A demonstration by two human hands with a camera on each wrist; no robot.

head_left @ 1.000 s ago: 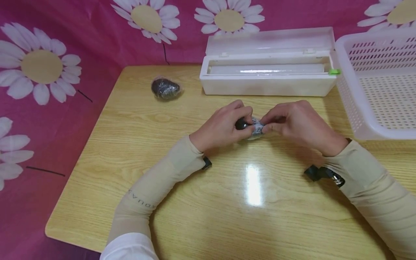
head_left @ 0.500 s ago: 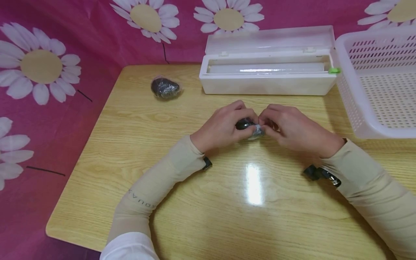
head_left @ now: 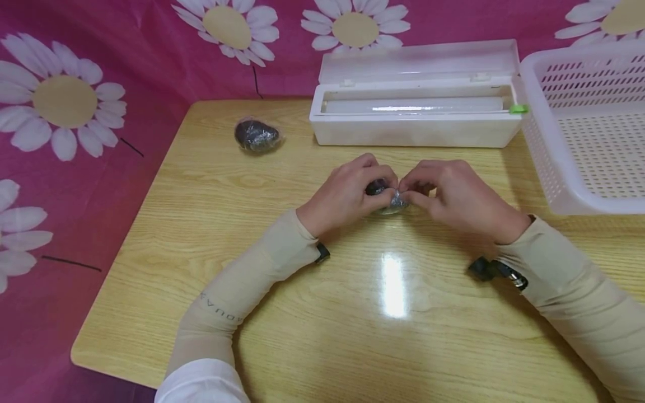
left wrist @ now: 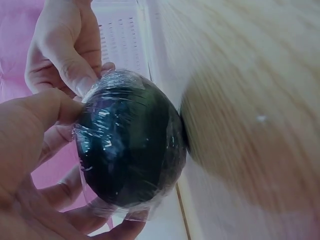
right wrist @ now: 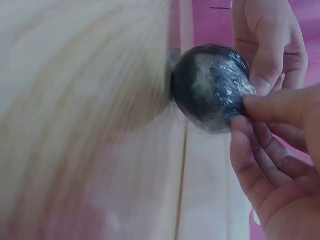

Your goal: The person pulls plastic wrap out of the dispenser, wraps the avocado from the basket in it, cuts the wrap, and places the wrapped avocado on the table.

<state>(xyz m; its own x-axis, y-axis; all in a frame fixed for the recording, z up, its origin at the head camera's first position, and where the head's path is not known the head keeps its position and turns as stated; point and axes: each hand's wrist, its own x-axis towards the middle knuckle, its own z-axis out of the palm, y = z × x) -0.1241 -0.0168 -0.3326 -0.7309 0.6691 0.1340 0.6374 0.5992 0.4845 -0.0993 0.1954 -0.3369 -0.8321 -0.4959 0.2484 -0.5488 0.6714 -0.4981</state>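
Note:
A dark, glossy, avocado-shaped fruit point(left wrist: 135, 135) wrapped in cling film touches the wooden table point(head_left: 322, 336). My left hand point(head_left: 347, 193) grips it from the left, thumb on the near side and fingers curled over the far side. My right hand point(head_left: 448, 193) pinches the crinkled cling film point(right wrist: 240, 97) at the fruit's right end, thumb against forefinger. Both hands' fingertips meet close together there. In the head view the fingers hide much of the fruit. Farther back on the left lies a second dark fruit point(head_left: 257, 136), also wrapped in film.
Behind the hands stands a white cling film box point(head_left: 413, 131), lid up, with a film roll point(head_left: 403, 106) inside and a green slider point(head_left: 518, 109) at its right end. A white plastic basket point(head_left: 559, 190) sits at the right. A pink flowered cloth point(head_left: 151, 56) hangs behind.
The right fingertips have shifted slightly left, toward the left hand, pinching the film. The fruit has turned a little in the left hand.

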